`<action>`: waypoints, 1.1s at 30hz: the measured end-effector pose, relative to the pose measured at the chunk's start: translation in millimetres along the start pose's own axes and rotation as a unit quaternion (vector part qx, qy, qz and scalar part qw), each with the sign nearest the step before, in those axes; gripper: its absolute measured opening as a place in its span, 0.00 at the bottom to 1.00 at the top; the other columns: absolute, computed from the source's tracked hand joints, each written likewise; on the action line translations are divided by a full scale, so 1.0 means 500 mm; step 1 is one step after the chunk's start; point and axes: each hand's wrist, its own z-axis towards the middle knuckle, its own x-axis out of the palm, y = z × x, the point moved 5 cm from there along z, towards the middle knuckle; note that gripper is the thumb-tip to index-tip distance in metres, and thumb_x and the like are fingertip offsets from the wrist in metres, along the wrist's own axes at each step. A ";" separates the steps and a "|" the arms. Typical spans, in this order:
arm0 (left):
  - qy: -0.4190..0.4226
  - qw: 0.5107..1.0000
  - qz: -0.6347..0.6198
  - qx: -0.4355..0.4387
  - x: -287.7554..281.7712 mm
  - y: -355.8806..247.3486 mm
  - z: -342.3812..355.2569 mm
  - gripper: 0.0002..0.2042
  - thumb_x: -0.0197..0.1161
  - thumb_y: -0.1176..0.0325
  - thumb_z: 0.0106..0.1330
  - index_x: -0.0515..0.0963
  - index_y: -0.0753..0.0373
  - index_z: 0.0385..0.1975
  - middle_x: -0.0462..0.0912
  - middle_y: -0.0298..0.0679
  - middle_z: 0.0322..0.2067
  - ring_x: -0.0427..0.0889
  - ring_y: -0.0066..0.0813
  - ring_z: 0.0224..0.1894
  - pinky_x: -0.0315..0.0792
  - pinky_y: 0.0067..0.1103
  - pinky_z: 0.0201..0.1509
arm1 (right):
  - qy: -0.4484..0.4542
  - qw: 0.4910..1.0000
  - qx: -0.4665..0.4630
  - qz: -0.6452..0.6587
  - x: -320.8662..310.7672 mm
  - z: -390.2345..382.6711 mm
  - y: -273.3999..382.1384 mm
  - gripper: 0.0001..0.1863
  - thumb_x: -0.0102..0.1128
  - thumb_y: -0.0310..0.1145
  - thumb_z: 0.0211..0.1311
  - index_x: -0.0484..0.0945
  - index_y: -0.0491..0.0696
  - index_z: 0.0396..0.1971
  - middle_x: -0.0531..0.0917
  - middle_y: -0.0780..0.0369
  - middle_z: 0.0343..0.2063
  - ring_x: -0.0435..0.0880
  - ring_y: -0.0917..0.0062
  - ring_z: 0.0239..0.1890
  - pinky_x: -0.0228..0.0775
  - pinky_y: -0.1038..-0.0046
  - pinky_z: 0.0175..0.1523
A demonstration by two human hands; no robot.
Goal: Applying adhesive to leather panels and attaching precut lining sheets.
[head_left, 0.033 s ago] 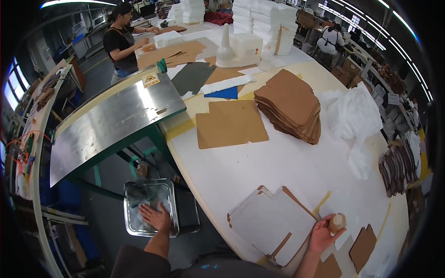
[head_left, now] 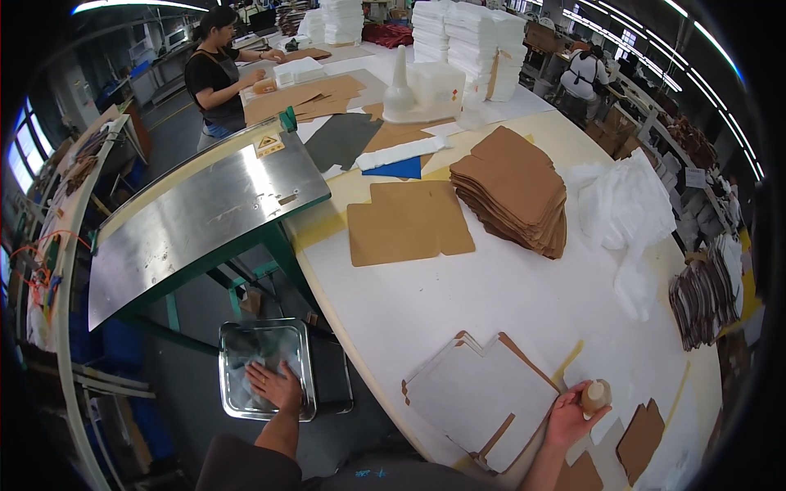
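My left hand (head_left: 278, 386) lies flat, fingers stretched out, on a shiny square metal tray (head_left: 237, 401) at the lower left, beside the table. A pale, blurred patch shows under its fingertips; I cannot make out what it is. In my right hand (head_left: 565, 419) is a small translucent bottle (head_left: 597, 396) with a brownish tint, gripped over the table's near right part. Just left of that hand lies a stack of white-faced panels with brown edges (head_left: 483, 389). Brown cut pieces (head_left: 640, 440) lie to the right of the bottle.
A pile of brown panels (head_left: 516, 180) and a flat brown sheet (head_left: 409, 222) lie mid-table. White crumpled sheeting (head_left: 626, 204) is at the right, a white jug with a spout (head_left: 434, 90) farther back. A steel-topped bench (head_left: 205, 217) stands left; a co-worker (head_left: 217, 78) works beyond it.
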 end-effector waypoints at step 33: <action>-0.018 0.999 -0.046 0.006 -0.004 -0.015 0.010 0.41 0.52 0.48 0.66 0.50 0.73 0.70 0.44 0.53 0.73 0.38 0.48 0.76 0.34 0.42 0.76 | -0.047 0.994 -0.082 -0.058 0.013 0.003 -0.008 0.30 0.71 0.47 0.51 0.79 0.42 0.51 0.83 0.57 0.48 0.77 0.61 0.52 0.71 0.62 0.49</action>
